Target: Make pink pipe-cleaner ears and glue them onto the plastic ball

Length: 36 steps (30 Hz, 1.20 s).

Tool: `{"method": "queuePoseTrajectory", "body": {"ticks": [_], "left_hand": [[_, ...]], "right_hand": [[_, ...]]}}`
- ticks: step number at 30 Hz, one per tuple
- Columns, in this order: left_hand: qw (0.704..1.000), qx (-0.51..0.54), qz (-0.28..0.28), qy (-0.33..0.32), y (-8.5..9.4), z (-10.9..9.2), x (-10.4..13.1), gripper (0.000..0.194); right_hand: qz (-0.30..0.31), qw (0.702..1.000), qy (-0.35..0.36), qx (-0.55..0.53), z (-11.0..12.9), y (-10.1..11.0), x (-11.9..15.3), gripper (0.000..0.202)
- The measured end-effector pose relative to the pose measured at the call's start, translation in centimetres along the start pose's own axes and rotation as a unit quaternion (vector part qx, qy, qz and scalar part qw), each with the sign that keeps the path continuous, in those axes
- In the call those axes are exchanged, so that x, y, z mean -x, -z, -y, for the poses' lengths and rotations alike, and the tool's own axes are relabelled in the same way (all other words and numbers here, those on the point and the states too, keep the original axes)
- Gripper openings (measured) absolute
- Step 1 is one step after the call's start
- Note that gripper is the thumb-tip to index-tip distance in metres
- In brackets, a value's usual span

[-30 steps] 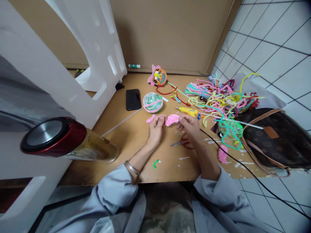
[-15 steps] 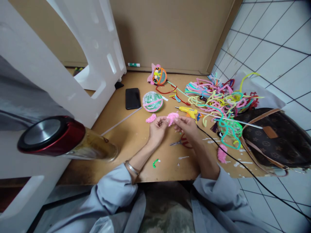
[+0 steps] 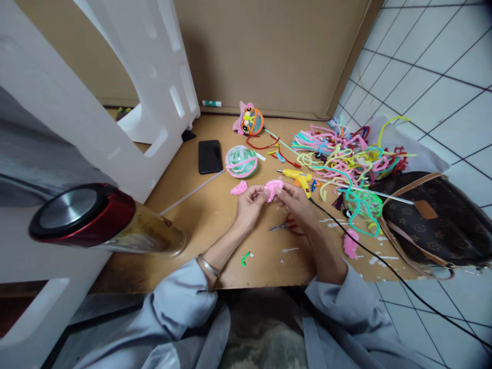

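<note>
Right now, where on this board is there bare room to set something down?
Bare board lies between the bottle and the left hand, with only a thin white stick crossing it. The near edge around the green scrap is nearly bare. Crowded: the pipe cleaner pile, glue gun, handbag and black cord on the right.

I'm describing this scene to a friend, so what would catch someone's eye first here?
Probably the bright tangle of pipe cleaners heaped at the far right of the wooden board. In the middle, the left hand and right hand pinch a fluffy pink piece between them. A big red-capped bottle looms close at the left.
</note>
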<state>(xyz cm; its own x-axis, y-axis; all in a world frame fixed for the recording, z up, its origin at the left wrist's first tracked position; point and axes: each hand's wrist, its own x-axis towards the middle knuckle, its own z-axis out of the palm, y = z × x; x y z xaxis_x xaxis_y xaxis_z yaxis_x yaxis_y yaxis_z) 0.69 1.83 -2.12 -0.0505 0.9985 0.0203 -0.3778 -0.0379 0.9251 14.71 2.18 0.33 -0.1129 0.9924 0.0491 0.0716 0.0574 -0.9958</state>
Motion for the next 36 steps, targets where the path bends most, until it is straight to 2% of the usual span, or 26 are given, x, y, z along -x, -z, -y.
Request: {"method": "queuePoseTrajectory", "body": {"ticks": [4, 7, 13, 15, 17, 20, 23, 26, 29, 33, 36], "left_hand": [[1.000, 0.015, -0.011, -0.004, 0.1, 0.0, -0.1, 0.039], [1.000, 0.024, -0.013, 0.004, 0.2, 0.0, -0.3, 0.037], [0.999, 0.038, -0.028, 0.023, 0.3, 0.2, -0.5, 0.038], [0.999, 0.035, -0.030, 0.021, 0.3, 0.2, -0.5, 0.038], [0.999, 0.010, -0.036, -0.007, 0.3, 0.1, -0.3, 0.035], [0.990, -0.090, -0.044, -0.097, 0.2, -0.3, 0.3, 0.026], [0.968, -0.177, -0.014, -0.177, 0.1, -0.5, 1.0, 0.016], [0.960, -0.197, 0.006, -0.200, 0.1, -0.4, 1.2, 0.011], [0.968, -0.182, -0.011, -0.174, 0.1, -0.2, 0.8, 0.010], [0.991, -0.084, -0.046, -0.092, 0.4, 0.1, 0.1, 0.023], [0.997, -0.037, -0.035, -0.058, 0.6, 0.2, -0.2, 0.030]], "right_hand": [[0.011, 1.000, -0.004, -0.010, 0.4, 0.0, -0.1, 0.044], [-0.004, 1.000, -0.020, -0.013, 0.3, -0.1, -0.2, 0.047], [-0.103, 0.994, -0.043, 0.001, -0.5, 0.0, -0.5, 0.046], [-0.119, 0.992, -0.037, 0.008, -0.3, 0.0, -0.4, 0.045], [-0.112, 0.993, -0.035, 0.014, 0.1, -0.1, -0.1, 0.046], [-0.065, 0.997, -0.036, 0.012, 0.8, -0.4, 0.3, 0.049], [-0.032, 0.999, -0.027, -0.005, 1.0, -0.4, 0.4, 0.051], [-0.037, 0.999, -0.034, -0.012, 0.7, -0.1, 0.1, 0.049], [-0.040, 0.998, -0.043, -0.005, 0.5, 0.2, -0.2, 0.045], [-0.033, 0.999, -0.035, 0.004, 0.5, 0.2, -0.1, 0.039], [-0.027, 0.999, -0.027, 0.003, 0.6, 0.1, 0.1, 0.033]]}}
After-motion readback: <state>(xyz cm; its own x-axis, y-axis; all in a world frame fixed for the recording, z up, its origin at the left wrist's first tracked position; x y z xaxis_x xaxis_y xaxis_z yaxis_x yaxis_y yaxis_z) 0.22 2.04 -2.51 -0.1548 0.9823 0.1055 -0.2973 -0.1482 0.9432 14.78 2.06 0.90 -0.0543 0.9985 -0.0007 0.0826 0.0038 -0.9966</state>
